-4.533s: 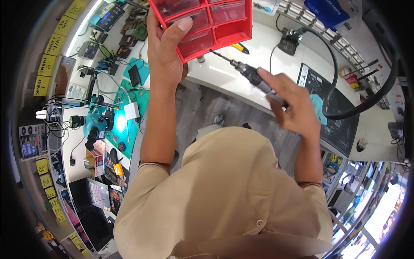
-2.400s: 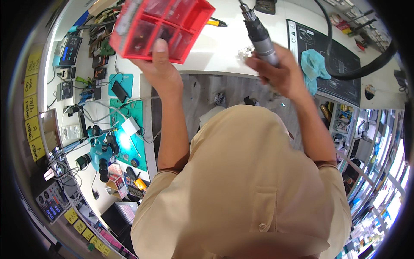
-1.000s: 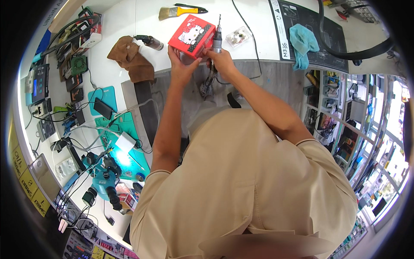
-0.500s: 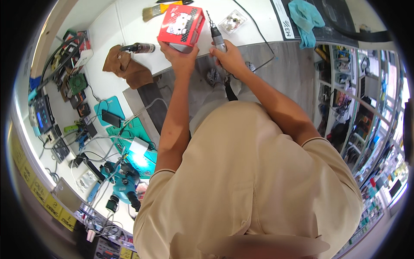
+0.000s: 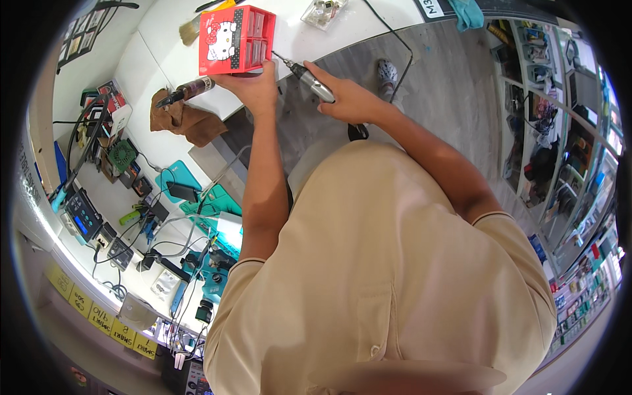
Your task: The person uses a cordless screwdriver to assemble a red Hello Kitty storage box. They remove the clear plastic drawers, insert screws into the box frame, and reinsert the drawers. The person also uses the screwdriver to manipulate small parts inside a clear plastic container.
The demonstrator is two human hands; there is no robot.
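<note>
A small red box with a cat picture and see-through drawers (image 5: 230, 43) was held in the left hand (image 5: 253, 89) at 11 o'clock. It was gripped at its low corner, with the thumb put beside the drawers. Whether the box was also held up by the bench could not be told. A silver and black power tool with a thin bit (image 5: 309, 80) was gripped in the right hand (image 5: 345, 99) near 12 o'clock. The bit was pointed to 10 o'clock, and its tip was seen just beside the drawers.

The long front edge of the white bench (image 5: 296, 45) was slanted up toward 1 o'clock. The right hand was held past that edge, over the grey wood floor (image 5: 434, 85). Only a small gap was left between the two hands.

What was kept in the drawers could not be made out. Small mixed bits were held in a flat clear plastic case (image 5: 324, 12) at 12 o'clock. A dark bottle with a black top (image 5: 191, 90) was seen at the box's 7 o'clock, near a brown cloth (image 5: 194, 125).
</note>
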